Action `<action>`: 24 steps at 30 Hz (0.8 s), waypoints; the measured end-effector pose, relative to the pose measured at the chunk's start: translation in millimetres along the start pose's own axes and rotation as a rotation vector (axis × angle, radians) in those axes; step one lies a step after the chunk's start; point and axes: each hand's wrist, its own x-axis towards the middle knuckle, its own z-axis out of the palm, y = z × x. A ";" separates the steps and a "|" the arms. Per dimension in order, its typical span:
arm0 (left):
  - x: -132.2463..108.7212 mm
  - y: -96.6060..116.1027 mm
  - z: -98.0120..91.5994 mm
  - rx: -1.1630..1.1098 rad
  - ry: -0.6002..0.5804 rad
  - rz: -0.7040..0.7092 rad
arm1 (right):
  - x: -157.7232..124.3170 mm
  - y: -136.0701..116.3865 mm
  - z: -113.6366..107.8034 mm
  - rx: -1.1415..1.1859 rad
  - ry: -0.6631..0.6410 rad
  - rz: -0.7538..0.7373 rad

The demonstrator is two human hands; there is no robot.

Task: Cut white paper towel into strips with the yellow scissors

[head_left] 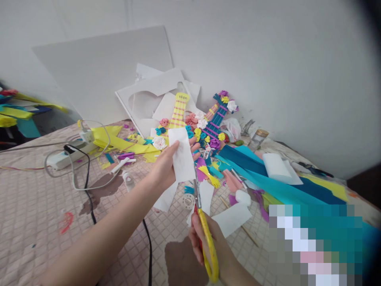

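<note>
My left hand [168, 161] grips a white paper strip [182, 157], thumb on its front face and the other fingers behind it. In my right hand [210, 238] is a pair of scissors [212, 254] with yellow and red handles. Their blades point away from me, and the tips meet the lower right edge of the strip. Just behind the strip stands a yellow paper guitar [178, 113] trimmed with paper flowers. To its right leans a dark blue paper guitar [218, 119] with purple bands. Further white paper pieces [233, 218] lie around the scissors.
A power strip [71, 153] with cables lies at the left. Teal crepe paper [262, 174], a white paper roll [276, 167] and a glass jar [258, 138] are at the right. A small white bottle [127, 180] lies near my left forearm. White boards [113, 67] lean on the wall.
</note>
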 end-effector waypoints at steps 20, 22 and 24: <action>-4.9 -0.4 5.1 0.005 -0.032 -0.044 | 3.7 -0.9 -4.9 0.052 -0.029 -0.045; -6.3 0.0 6.7 0.011 -0.028 -0.067 | 4.3 -0.7 -5.8 0.051 -0.031 -0.038; -7.1 0.2 7.4 0.014 -0.021 -0.081 | 4.7 -1.0 -6.6 0.060 -0.059 -0.020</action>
